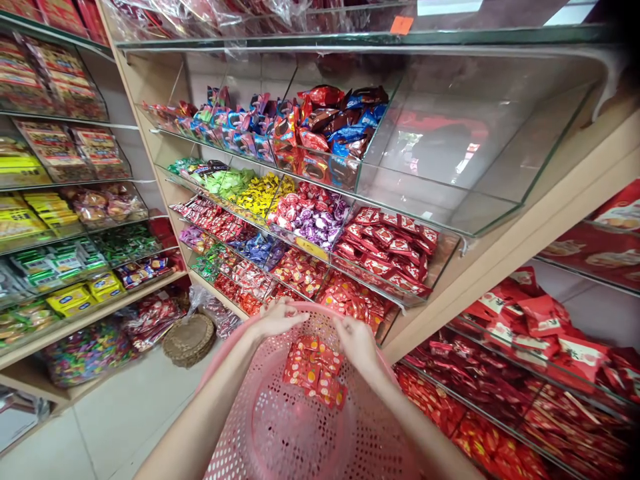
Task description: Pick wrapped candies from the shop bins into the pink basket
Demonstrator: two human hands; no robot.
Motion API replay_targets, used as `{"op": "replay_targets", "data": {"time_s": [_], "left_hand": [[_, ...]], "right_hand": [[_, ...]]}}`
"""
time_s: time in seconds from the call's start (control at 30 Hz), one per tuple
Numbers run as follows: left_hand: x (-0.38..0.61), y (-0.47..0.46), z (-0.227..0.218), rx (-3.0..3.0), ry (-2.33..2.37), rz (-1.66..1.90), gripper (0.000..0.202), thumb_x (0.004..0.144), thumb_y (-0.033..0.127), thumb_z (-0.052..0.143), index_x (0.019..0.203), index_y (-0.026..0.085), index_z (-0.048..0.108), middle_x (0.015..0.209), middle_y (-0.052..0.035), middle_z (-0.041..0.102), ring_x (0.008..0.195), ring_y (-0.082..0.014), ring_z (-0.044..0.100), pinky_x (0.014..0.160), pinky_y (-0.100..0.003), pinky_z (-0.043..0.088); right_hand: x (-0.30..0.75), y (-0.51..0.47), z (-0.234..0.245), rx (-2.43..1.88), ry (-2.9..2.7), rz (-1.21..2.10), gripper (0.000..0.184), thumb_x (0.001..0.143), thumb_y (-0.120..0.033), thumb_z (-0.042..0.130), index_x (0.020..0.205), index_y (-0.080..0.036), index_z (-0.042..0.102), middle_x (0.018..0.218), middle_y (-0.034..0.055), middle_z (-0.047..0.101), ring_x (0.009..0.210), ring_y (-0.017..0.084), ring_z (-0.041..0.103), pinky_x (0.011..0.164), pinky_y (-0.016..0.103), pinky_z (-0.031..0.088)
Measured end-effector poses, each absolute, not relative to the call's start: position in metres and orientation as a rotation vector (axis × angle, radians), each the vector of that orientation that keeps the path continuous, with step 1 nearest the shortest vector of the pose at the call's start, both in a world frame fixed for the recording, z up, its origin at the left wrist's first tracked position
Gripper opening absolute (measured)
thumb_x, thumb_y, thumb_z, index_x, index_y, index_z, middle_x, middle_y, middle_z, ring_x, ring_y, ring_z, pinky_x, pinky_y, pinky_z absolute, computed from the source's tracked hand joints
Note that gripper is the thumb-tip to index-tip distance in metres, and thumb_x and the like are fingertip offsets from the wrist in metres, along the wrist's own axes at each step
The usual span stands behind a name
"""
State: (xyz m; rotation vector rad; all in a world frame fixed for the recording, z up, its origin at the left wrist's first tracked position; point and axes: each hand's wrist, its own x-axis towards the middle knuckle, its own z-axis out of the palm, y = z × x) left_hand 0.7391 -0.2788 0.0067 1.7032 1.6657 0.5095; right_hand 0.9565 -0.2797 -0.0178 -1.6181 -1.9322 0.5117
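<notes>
A pink plastic basket [270, 427] with many small holes is tilted in front of me, its inside facing me. Several red wrapped packets with orange and pale round prints [315, 370] lie against its far wall. My left hand [275, 320] is on the far rim, fingers bent over it and thumb stretched along the inside. To the right, my right hand [357, 340] is closed around the same rim, with its thumb inside. Just beyond the rim, a low shelf bin holds red packets of similar look [350, 297].
Slanted glass bins ahead hold dark red packets [385, 247], purple and white sweets [317, 217], yellow sweets [260, 193] and blue and red packets [335, 127]. Stocked shelves stand left and right. A round woven mat [189, 339] and a bag of colourful sweets [93, 350] sit low at left.
</notes>
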Motion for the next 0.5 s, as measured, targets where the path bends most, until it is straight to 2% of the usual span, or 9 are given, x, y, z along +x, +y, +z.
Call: {"op": "replay_targets", "data": {"time_s": [0.1,0.2,0.23,0.33,0.5], "left_hand": [[0.740,-0.279,0.007,1.706,1.707,0.471,0.062,0.064,0.075,0.040,0.084,0.021,0.065,0.137,-0.0062,0.037,0.127,-0.0314,0.022,0.104,-0.052,0.004],[0.740,-0.280,0.006,1.702,1.717,0.462,0.063,0.064,0.075,0.040,0.087,0.022,0.065,0.138,-0.0049,0.034,0.128,-0.0324,0.021,0.103,-0.054,0.000],[0.740,-0.280,0.005,1.696,1.723,0.467,0.064,0.063,0.076,0.040,0.089,0.022,0.065,0.138,-0.0048,0.034,0.128,-0.0325,0.021,0.104,-0.054,0.000],[0.739,-0.281,0.003,1.686,1.736,0.476,0.065,0.063,0.076,0.040,0.092,0.023,0.065,0.137,-0.0046,0.036,0.128,-0.0326,0.021,0.104,-0.052,0.003],[0.734,-0.284,0.002,1.689,1.744,0.470,0.060,0.065,0.074,0.039,0.077,0.022,0.065,0.139,-0.0046,0.034,0.129,-0.0325,0.019,0.104,-0.051,0.004]], "right_hand": [[0.974,-0.244,-0.003,-1.780,-1.912,0.292,0.039,0.083,-0.046,0.038,0.057,-0.020,0.051,0.053,0.0024,0.057,0.052,0.014,0.052,0.051,0.024,0.030],[0.987,-0.217,-0.011,-1.978,-1.916,0.271,0.022,0.078,-0.040,0.050,0.076,-0.019,0.057,0.073,0.0065,0.062,0.067,0.018,0.058,0.056,0.025,0.034],[0.990,-0.210,-0.016,-2.018,-1.916,0.268,0.022,0.076,-0.038,0.054,0.085,-0.019,0.057,0.082,0.0088,0.062,0.073,0.019,0.059,0.058,0.026,0.036],[0.993,-0.197,-0.030,-2.082,-1.899,0.223,0.040,0.072,-0.036,0.059,0.105,-0.016,0.051,0.102,0.0159,0.057,0.085,0.023,0.059,0.066,0.030,0.041],[0.994,-0.191,-0.037,-2.103,-1.888,0.243,0.047,0.072,-0.033,0.060,0.111,-0.013,0.047,0.104,0.0181,0.056,0.092,0.026,0.058,0.071,0.033,0.042]]}}
